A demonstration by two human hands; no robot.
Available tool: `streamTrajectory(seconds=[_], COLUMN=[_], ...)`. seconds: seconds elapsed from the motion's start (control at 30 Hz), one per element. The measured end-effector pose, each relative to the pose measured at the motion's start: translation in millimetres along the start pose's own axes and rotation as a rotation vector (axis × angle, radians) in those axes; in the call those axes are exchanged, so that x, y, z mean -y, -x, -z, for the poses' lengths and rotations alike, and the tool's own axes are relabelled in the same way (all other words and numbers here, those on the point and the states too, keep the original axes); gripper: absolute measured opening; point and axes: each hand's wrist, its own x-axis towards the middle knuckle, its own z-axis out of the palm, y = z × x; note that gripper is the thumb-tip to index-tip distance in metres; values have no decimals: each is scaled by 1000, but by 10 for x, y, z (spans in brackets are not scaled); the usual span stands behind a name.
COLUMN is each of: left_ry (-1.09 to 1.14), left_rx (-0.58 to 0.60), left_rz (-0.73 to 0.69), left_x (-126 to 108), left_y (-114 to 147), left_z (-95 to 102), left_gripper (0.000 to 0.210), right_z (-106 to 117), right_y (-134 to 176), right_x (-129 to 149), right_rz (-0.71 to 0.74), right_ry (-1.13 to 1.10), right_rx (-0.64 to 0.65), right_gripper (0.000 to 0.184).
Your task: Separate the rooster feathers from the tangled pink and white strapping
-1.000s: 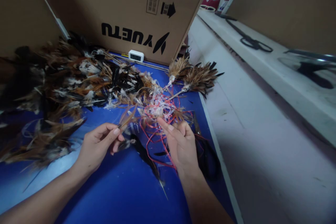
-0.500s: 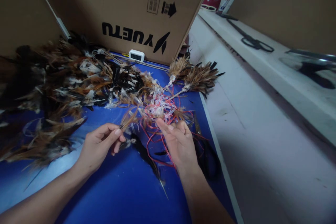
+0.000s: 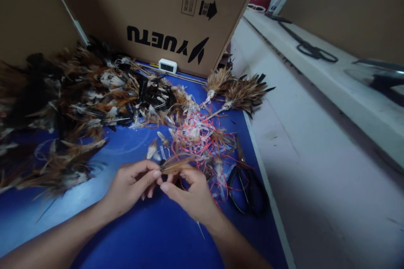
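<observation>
Both hands meet low over blue surface. Left hand and right hand pinch small brown feather bundle between thumb and fingers, fingertips nearly touching. Bundle held just above surface, beside tangle of red and white string. Black scissors lie right of right hand. Loose feather heap spreads left. Two tied feather tufts near cardboard box.
</observation>
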Motion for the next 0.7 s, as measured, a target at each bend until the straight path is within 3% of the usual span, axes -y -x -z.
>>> streamTrajectory(seconds=[0.17,0.3,0.7], left_ry=[-90,-106,83], left_rx=[47,68,162], left_rz=[-89,-104,68], left_x=[-8,-5,-1], left_y=[38,33,0], left_z=[-27,-37,-36], left_gripper=[24,24,30], right_z=[-47,-32,-28], right_y=[-7,0,-9], right_x=[12,-1,-24], right_rz=[157,173,174], right_ry=[-56,-61,-139], right_rx=[-66,-92,-114], right_gripper=[10,12,8])
